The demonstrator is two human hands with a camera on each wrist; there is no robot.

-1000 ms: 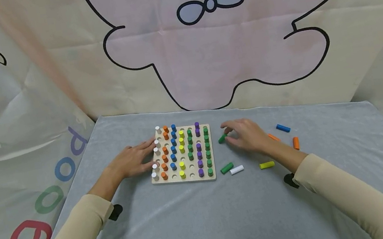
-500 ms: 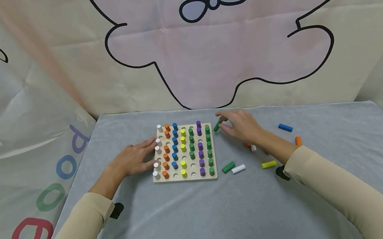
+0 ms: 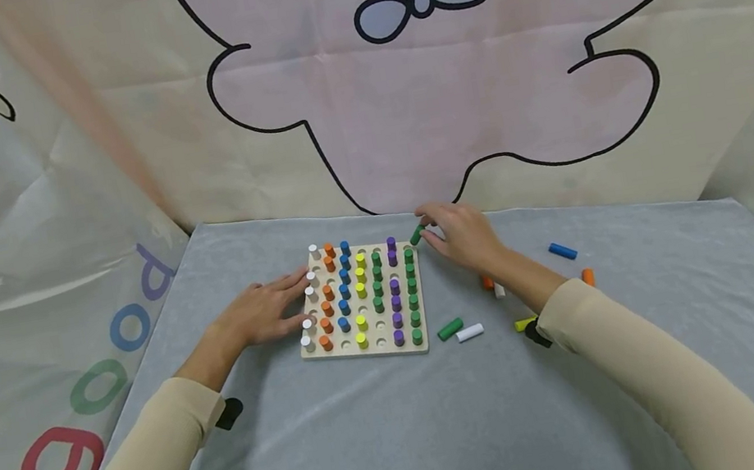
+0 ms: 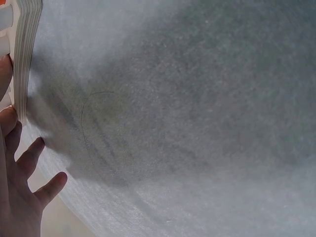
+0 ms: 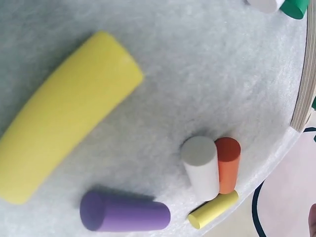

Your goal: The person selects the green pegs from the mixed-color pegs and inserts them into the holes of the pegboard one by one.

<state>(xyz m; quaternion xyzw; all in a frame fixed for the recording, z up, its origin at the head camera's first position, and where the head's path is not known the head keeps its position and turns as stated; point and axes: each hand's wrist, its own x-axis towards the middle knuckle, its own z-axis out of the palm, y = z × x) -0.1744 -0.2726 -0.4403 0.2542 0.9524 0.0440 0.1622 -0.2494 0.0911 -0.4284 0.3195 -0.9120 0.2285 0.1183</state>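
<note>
A wooden pegboard (image 3: 376,351) stands on the grey cloth with rows of white, orange, blue, yellow, green and purple pegs upright in it. My left hand (image 3: 268,310) lies flat with straight fingers against the board's left edge; the left wrist view shows that edge (image 4: 25,54) beside the fingers (image 4: 27,160). My right hand (image 3: 443,234) hovers at the board's far right corner and pinches a green peg (image 3: 417,234), tilted, just above the green column.
Loose pegs lie right of the board: green (image 3: 449,329), white (image 3: 470,332), yellow (image 3: 522,323), blue (image 3: 563,251), orange (image 3: 588,276). The right wrist view shows a yellow peg (image 5: 64,158), a purple one (image 5: 123,213), white (image 5: 200,165) and orange (image 5: 228,163). Printed cloth walls stand behind.
My right hand has lifted the green peg off the cloth and carried it left and farther away, up to the board's far right corner. The left hand has stayed put.
</note>
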